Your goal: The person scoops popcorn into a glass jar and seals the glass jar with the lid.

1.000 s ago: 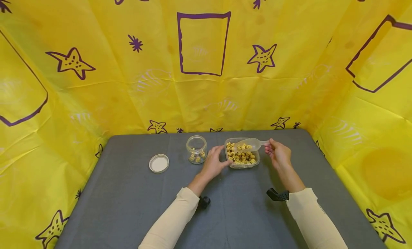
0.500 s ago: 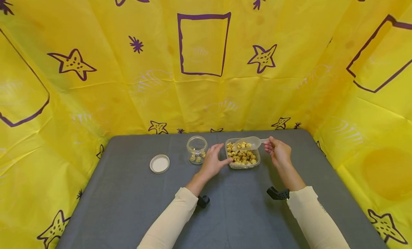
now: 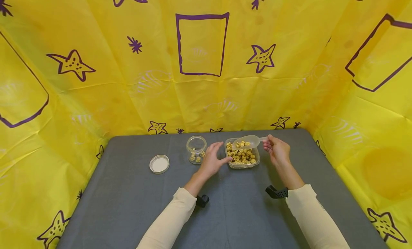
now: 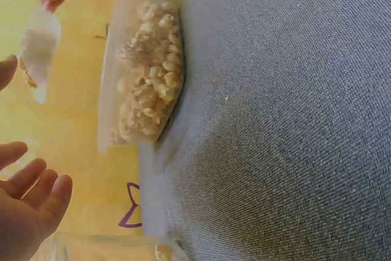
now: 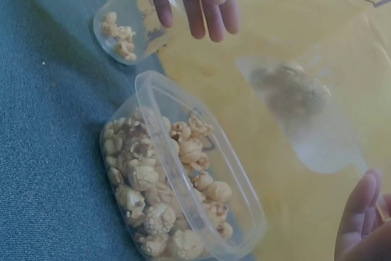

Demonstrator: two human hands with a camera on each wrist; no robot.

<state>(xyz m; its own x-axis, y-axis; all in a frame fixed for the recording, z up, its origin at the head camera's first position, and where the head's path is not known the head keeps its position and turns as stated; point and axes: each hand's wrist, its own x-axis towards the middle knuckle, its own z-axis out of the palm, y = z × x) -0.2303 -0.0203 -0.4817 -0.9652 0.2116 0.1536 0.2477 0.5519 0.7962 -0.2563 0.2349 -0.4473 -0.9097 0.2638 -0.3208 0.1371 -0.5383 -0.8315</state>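
My right hand [image 3: 278,152] pinches the handle of a translucent plastic scoop [image 3: 252,140]. Popcorn lies in the scoop, which is raised over a clear plastic tub [image 3: 242,166] of caramel-coloured popcorn [image 3: 243,157]. In the right wrist view the scoop [image 5: 314,145] is well clear of the tub's rim [image 5: 241,212]. At the tub's left side my left hand [image 3: 210,164] holds nothing, thumb and fingers spread apart. The left wrist view has those fingers [image 4: 43,191] between the tub and a clear jar [image 4: 110,241]. That jar [image 3: 196,143] contains a few pieces of popcorn at its bottom.
A round white-lined lid [image 3: 159,164] lies on the grey cloth-covered table [image 3: 128,206], left of the jar. Yellow patterned fabric [image 3: 206,99] walls in the back and both sides. Tiny crumbs [image 4: 226,98] dot the cloth in front of the tub.
The scoop with its popcorn has risen slightly and shifted a little left over the tub. My left fingers have drifted slightly up. Jar, lid and tub have stayed in place.
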